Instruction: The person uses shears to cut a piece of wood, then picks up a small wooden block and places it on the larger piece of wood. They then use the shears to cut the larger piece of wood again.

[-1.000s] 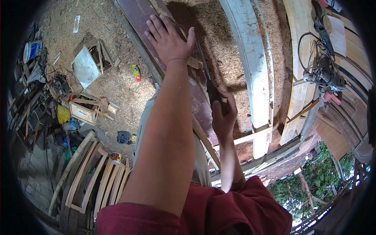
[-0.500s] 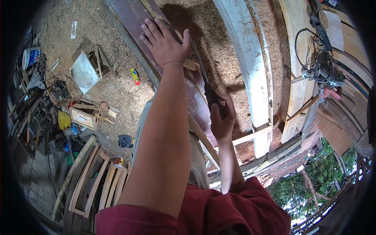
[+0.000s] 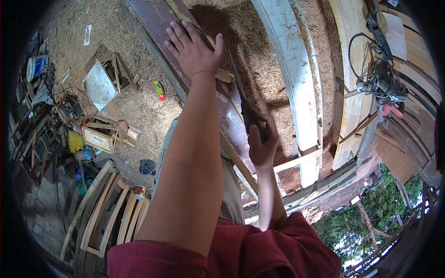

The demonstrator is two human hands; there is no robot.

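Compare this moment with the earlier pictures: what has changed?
The right hand and the long-bladed tool it grips have drawn back slightly toward the person's body; the view has shifted a little too. Nothing was taken hold of or let go. The left hand still lies flat on the maroon board; the yellow-and-red packet stays put.

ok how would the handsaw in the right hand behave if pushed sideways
The handsaw would probably flex, since its blade looks thin edge-on. It may feel handle-heavy, as the dark handle appears much bulkier than the blade.
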